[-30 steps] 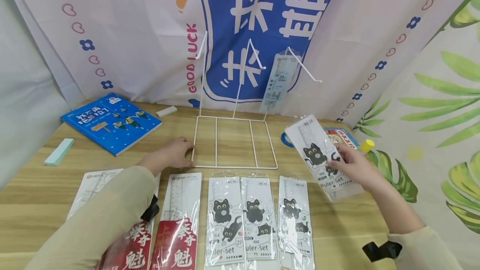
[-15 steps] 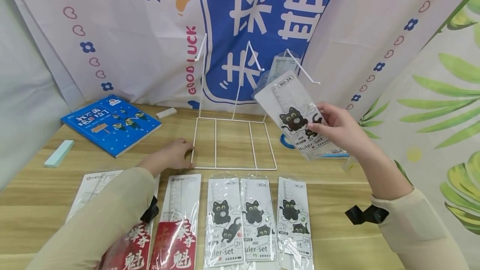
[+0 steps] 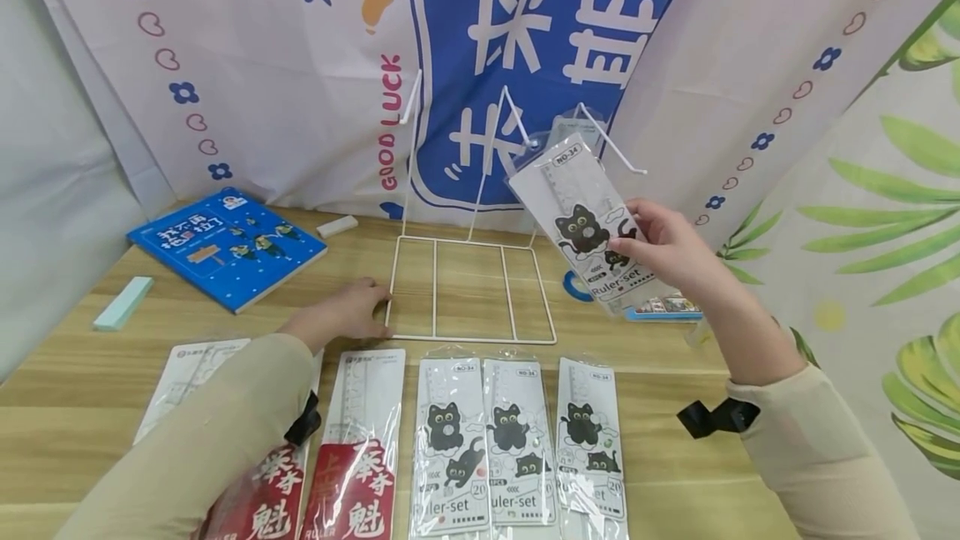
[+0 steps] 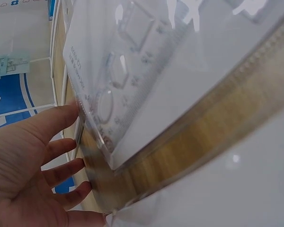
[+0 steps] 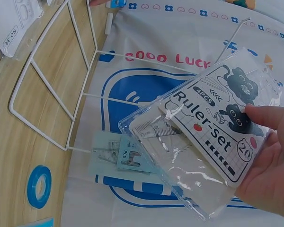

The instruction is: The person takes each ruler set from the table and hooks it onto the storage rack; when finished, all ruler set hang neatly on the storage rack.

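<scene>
My right hand [image 3: 671, 252] pinches a clear-sleeved ruler set [image 3: 581, 223] with black cats on its card, thumb in front. It is raised and tilted before a white wire rack [image 3: 472, 338]. The sleeve's clear top overlaps the tip of the rack's middle hook [image 3: 519, 117]; whether the hook passes through its hole I cannot tell. On the right hook [image 3: 611, 140] hangs a pale blue ruler packet [image 5: 104, 153], mostly hidden in the head view. My left hand [image 3: 348, 311] touches the left side of the rack's base, its fingers spread in the left wrist view [image 4: 61, 172].
Cat ruler sets [image 3: 517, 448] and red-and-white ruler packets [image 3: 352, 448] lie along the table's front. A blue book [image 3: 228, 248], a white block [image 3: 337, 227] and a mint block [image 3: 122, 303] lie left. Blue tape [image 5: 39, 187] lies right of the rack. A printed cloth [image 3: 315, 82] hangs behind.
My right hand has carried the ruler set leftward and up from the rack's right side to the middle hook, slowing over the last half second. The left hand stays at the base.
</scene>
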`<state>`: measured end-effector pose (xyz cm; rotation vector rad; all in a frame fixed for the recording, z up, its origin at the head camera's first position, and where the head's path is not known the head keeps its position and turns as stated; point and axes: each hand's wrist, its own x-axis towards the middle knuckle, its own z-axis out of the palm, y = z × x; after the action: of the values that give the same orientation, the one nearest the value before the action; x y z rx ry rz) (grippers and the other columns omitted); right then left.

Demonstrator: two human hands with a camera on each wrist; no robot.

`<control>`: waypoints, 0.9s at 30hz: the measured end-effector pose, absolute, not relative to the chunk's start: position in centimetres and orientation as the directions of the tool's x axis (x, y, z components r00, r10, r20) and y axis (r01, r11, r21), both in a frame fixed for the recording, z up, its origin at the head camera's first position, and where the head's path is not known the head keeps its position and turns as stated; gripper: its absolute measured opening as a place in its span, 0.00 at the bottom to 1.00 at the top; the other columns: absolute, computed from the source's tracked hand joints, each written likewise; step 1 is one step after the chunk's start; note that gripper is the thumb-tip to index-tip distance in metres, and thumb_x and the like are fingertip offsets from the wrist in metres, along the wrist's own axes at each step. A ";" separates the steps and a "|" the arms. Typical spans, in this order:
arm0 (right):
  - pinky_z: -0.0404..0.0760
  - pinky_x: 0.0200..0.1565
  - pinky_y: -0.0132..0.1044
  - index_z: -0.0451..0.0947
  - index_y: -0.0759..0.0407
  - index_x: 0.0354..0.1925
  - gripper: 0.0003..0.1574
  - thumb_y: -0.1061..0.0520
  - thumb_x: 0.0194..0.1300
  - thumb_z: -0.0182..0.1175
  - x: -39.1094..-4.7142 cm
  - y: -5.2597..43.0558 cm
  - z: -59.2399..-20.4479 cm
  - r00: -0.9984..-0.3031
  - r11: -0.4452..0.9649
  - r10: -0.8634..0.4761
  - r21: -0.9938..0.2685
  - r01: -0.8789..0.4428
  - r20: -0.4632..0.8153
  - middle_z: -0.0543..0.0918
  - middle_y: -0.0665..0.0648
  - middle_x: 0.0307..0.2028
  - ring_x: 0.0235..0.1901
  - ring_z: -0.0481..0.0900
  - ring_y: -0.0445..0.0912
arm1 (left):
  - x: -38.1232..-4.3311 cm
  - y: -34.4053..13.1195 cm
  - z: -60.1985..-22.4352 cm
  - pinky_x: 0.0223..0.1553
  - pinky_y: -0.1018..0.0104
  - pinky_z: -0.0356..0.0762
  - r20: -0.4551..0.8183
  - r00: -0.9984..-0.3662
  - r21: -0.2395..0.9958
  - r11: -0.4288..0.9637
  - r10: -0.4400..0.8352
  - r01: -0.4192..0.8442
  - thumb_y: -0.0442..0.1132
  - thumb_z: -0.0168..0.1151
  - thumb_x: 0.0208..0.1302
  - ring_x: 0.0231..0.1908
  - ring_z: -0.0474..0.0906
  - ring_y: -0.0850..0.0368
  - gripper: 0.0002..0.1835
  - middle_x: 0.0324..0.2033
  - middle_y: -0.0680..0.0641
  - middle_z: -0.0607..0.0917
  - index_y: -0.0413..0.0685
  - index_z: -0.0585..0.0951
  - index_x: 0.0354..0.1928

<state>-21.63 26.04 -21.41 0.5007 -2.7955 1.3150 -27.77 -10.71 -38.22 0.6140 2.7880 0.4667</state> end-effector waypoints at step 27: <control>0.79 0.39 0.41 0.66 0.70 0.51 0.20 0.60 0.64 0.52 -27.6 24.7 -24.3 -0.968 0.567 -0.221 -0.793 -0.224 0.115 0.77 0.66 0.41 0.35 0.79 0.46 | -27.7 -10.6 -38.2 0.56 0.45 0.61 -0.171 -0.882 0.357 0.862 0.439 0.360 0.45 0.66 0.52 0.56 0.61 0.35 0.33 0.57 0.29 0.64 0.36 0.68 0.58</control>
<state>-27.61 24.68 -24.30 0.3941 -2.7777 1.4071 -27.70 -10.65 -38.20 0.6091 2.7891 0.4654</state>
